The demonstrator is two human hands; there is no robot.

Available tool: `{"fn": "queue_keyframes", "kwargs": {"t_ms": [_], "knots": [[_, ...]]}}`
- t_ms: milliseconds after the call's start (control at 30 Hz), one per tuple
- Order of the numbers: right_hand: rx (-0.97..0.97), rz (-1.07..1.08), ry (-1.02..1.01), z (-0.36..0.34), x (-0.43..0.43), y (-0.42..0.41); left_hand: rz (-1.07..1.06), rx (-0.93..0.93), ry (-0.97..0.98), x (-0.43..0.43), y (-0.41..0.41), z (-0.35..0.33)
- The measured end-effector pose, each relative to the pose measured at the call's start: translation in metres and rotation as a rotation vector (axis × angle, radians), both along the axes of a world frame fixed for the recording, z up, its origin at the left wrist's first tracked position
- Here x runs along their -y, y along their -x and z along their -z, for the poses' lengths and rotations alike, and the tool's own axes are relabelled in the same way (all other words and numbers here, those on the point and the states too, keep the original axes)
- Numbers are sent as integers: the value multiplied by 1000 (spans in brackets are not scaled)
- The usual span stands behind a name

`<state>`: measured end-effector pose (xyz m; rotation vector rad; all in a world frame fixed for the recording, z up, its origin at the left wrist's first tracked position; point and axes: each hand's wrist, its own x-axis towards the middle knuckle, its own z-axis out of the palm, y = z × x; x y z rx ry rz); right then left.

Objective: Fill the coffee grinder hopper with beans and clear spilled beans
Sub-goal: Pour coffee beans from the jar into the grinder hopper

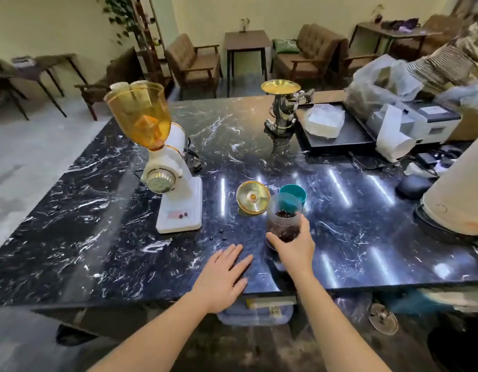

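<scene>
Big dark marble desk (339, 237) in front of you, and the grinder (168, 178) stands at its left with the amber hopper (140, 114) open on top, ready for pouring. Its lid (252, 197) lies just beside the jar (283, 221), parked out of the way. Your right hand (294, 248) has its fingers clamped round that jar of beans; your left hand (221, 275) lies flat, fingers apart, probably to steady you. A few spilled beans (217, 236) sit between the grinder base and your left hand, two more on the base itself

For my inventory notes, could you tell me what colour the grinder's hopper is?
Translucent amber-orange hopper, clearest in the head view.
</scene>
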<state>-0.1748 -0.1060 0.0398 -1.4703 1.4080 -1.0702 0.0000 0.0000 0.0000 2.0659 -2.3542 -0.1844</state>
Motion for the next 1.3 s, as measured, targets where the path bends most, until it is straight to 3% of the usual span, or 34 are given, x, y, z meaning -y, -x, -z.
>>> {"fn": "queue_keyframes", "kwargs": {"t_ms": [100,267,400,500,600,700,900,1067,1300], "knots": [[29,49,57,-16,0,-11,13,-115,-73,-3,2,-7],[94,-84,226,-66,17,-58,-36,-383,-239,-15,-24,-32],[110,-133,332,-118,33,-104,-274,-753,-350,-30,-76,-61],[112,-164,381,-151,39,-137,-513,-938,-277,-34,-141,-83],[50,-140,453,-176,42,-164,-627,-883,12,-14,-209,-113],[-6,-71,555,-200,49,-183,-501,-999,166,24,-247,-165],[-285,22,793,-242,56,-205,-97,-1210,230,98,-248,-226],[-649,103,1051,-265,51,-218,-50,-1367,344,112,-235,-217],[-989,143,1095,-275,42,-232,-20,-1353,307,110,-236,-218]]}}
